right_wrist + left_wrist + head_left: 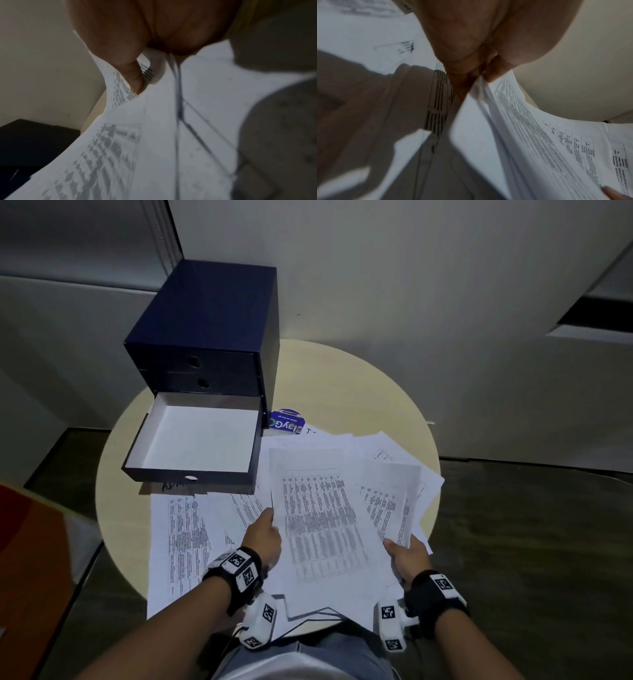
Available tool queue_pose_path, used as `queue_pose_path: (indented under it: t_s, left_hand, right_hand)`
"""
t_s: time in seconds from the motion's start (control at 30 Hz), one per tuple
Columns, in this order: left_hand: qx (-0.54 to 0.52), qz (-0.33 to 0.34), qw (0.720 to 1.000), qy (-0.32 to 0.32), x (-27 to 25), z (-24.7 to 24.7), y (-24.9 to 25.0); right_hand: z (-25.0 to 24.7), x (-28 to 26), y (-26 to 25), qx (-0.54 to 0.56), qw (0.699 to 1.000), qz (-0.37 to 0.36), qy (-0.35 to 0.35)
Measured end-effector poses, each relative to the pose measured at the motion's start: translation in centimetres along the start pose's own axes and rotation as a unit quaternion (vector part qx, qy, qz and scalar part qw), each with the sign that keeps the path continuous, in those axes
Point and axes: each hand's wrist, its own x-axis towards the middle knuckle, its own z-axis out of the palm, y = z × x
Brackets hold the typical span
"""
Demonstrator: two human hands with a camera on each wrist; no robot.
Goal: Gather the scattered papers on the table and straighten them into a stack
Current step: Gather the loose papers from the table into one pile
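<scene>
Several printed white papers lie fanned over the near half of a round cream table (pixel 342 378). A loose bundle of papers (pixel 322 518) is held up between both hands. My left hand (pixel 265 530) pinches the bundle's left edge, thumb on top. My right hand (pixel 406 556) grips its lower right corner. In the left wrist view the left hand (pixel 481 73) pinches the sheets' edge (pixel 513 128). The right wrist view shows the thumb of my right hand (pixel 135 81) pressed on the printed sheets (pixel 120 148). More sheets (pixel 185 539) lie flat at the left and others (pixel 394 470) at the right.
A dark blue drawer box (pixel 209 337) stands at the table's back left, its bottom drawer (pixel 198 443) pulled out and empty. A small blue-and-white packet (pixel 286 422) lies beside it. A wall stands close behind the table.
</scene>
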Motion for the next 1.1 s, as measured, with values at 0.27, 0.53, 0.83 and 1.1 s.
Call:
queue_pose_path:
  t_s: [0.27, 0.53, 0.83, 1.1]
  left_hand:
    - [-0.007, 0.129, 0.990, 0.059, 0.5, -2.9, 2.9]
    - [-0.186, 0.239, 0.931, 0.203, 0.0, -8.9, 8.8]
    - [-0.011, 0.105, 0.989, 0.100, 0.9, -4.4, 6.0]
    - [-0.220, 0.123, 0.962, 0.102, 0.1, -6.9, 6.0]
  right_hand:
    - [-2.3, 0.0, 0.4, 0.019, 1.000, 0.012, 0.004]
    - [-2.7, -0.8, -1.3, 0.027, 1.000, 0.000, 0.005]
    - [-0.8, -1.8, -5.1, 0.045, 0.994, -0.041, -0.085]
    - [-1.4, -2.4, -5.9, -0.010, 0.998, -0.053, -0.021]
